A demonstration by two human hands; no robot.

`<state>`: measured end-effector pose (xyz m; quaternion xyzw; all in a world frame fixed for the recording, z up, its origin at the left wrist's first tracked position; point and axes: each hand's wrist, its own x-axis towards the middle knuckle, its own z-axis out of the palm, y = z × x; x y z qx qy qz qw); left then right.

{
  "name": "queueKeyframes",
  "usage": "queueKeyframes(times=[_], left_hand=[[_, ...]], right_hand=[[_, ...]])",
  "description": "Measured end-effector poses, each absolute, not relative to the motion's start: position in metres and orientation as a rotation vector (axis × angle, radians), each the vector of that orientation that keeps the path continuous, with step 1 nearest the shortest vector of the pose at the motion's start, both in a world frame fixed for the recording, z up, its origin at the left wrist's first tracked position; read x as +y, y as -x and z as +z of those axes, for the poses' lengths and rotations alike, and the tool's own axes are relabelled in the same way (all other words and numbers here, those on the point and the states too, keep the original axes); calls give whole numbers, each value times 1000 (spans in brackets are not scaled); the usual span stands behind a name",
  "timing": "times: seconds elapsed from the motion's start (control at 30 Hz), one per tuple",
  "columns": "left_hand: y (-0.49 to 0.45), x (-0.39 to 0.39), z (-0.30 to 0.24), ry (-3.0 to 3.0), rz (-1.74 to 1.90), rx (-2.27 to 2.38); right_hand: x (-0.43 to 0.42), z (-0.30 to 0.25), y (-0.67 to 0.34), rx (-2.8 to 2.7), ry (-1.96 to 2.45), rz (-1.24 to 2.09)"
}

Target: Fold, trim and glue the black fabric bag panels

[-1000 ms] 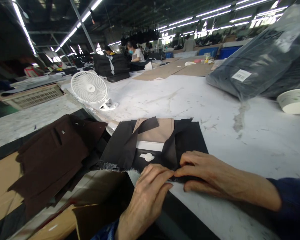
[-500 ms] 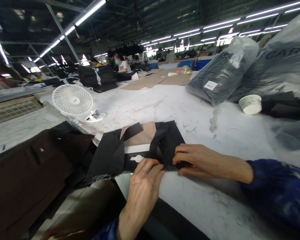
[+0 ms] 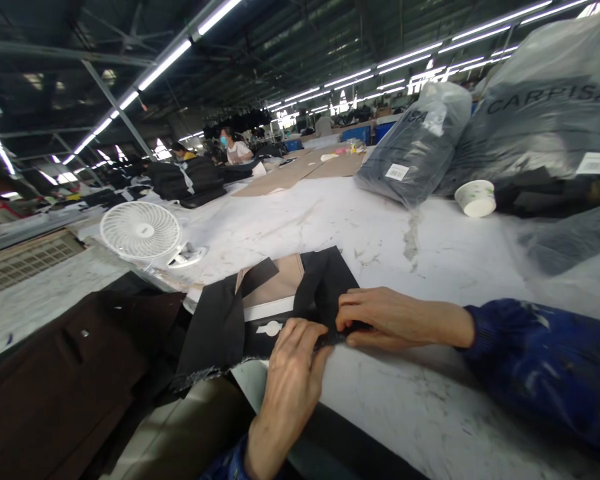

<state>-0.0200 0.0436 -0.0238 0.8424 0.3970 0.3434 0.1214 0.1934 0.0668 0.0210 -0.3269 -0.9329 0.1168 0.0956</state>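
Note:
A black fabric piece (image 3: 213,320) with a beige lining panel (image 3: 280,283), a white strip (image 3: 269,309) and a round white tab (image 3: 271,327) lies on the table's near edge. Its front edge looks raw and frayed. My left hand (image 3: 295,380) is closed on that edge right of the white tab, fingers bent over the cloth. Close by, my right hand (image 3: 380,317) pinches the right front corner, thumb below and fingers above. Where the fingertips meet the cloth is partly hidden.
Dark brown cloth (image 3: 80,373) is heaped at left. A white fan (image 3: 141,230) stands behind it. Plastic-wrapped bags (image 3: 415,147) and a paper cup (image 3: 475,198) are on the white table (image 3: 300,217) at right. A masked person (image 3: 236,150) sits far back.
My view has turned slightly right and up. My left hand has come a little closer to the right hand along the fabric's edge. Both still grip the cloth.

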Motion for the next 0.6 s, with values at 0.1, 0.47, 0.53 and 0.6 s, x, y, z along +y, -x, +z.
queueKeyframes(times=[0.1,0.47,0.53,0.6], left_hand=[[22,46,-23,-2494,989,1122],[25,49,-24,-2609,983,969],[24,48,-22,-2582,954,992],[19,45,-21,-2635,893,1060]], right_hand=[[68,23,-196,-2784,962,372],[73,29,-210,-2794,919,612],[74,33,-213,-2790,939,738],[75,37,-215,-2752,986,868]])
